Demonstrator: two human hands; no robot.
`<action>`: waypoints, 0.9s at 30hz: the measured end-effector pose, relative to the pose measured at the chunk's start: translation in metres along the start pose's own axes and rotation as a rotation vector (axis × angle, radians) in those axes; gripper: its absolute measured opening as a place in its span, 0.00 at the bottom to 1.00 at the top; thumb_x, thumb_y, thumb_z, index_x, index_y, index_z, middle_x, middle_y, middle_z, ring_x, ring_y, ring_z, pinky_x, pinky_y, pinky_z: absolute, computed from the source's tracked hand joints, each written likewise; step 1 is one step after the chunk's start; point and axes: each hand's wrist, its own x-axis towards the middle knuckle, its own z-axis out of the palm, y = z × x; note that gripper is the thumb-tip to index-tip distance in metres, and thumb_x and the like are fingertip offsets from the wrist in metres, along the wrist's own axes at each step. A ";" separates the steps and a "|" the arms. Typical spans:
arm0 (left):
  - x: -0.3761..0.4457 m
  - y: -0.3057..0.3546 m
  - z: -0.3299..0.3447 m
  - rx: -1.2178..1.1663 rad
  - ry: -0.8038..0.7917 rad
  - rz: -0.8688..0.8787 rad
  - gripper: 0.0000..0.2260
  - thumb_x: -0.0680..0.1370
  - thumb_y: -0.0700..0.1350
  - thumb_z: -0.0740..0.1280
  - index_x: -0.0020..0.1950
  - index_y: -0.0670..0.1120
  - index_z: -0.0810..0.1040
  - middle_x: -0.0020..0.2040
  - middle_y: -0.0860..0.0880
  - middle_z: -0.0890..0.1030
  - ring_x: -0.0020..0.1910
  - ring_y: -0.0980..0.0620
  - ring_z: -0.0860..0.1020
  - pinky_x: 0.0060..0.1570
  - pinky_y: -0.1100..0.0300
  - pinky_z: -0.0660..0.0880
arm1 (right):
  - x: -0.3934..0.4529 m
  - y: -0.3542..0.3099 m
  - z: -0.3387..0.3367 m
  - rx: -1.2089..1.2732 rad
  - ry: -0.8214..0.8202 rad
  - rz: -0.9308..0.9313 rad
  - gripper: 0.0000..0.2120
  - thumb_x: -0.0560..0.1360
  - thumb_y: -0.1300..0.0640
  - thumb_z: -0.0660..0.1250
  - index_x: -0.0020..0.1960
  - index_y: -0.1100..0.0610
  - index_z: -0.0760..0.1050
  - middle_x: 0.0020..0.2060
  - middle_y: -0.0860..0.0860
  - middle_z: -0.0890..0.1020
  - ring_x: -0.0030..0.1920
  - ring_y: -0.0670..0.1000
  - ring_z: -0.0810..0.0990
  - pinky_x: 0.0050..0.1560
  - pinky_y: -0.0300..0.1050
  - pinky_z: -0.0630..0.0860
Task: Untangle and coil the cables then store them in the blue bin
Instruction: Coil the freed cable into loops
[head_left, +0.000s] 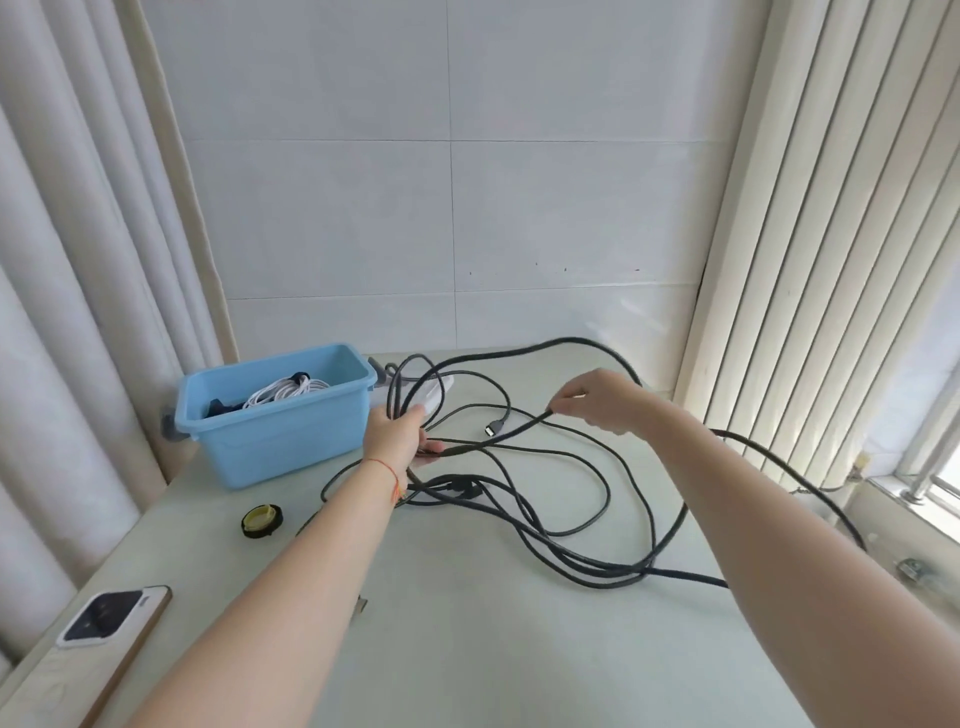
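Blue bin (291, 431) sits far left on my table (467, 649), holding a coiled white cable (285, 391) and something dark. My left hand (397, 431) grips gathered loops of the black cables (545, 499); my right hand (597, 400) pinches one strand. Rest sprawls tangled mid-table. No readable labels.

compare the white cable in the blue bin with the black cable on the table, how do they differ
The white cable is coiled into a neat bundle and lies inside the blue bin; the black cable sprawls in loose tangled loops across the table. No hand touches the white cable, while the left hand grips the black cable's strands and the right hand pinches a length of it. Both are long and flexible.
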 end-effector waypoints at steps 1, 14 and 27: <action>0.003 0.000 0.002 -0.042 -0.003 -0.067 0.05 0.81 0.39 0.62 0.49 0.42 0.66 0.37 0.44 0.70 0.24 0.49 0.78 0.30 0.51 0.81 | 0.000 0.003 -0.003 0.016 0.048 -0.003 0.08 0.78 0.53 0.66 0.49 0.50 0.84 0.32 0.53 0.77 0.30 0.49 0.69 0.29 0.38 0.67; 0.030 0.009 -0.022 0.078 0.103 -0.211 0.05 0.79 0.42 0.63 0.47 0.41 0.70 0.28 0.43 0.74 0.16 0.52 0.71 0.23 0.63 0.71 | -0.032 0.068 -0.059 0.307 0.080 0.088 0.13 0.82 0.58 0.60 0.43 0.58 0.80 0.34 0.51 0.78 0.38 0.50 0.76 0.41 0.42 0.71; 0.015 0.018 0.011 0.315 -0.135 -0.315 0.12 0.81 0.38 0.54 0.40 0.39 0.70 0.22 0.47 0.69 0.17 0.51 0.67 0.18 0.67 0.68 | -0.016 -0.001 0.021 -0.268 0.280 -0.196 0.10 0.76 0.59 0.61 0.50 0.59 0.80 0.49 0.55 0.79 0.53 0.58 0.78 0.54 0.49 0.75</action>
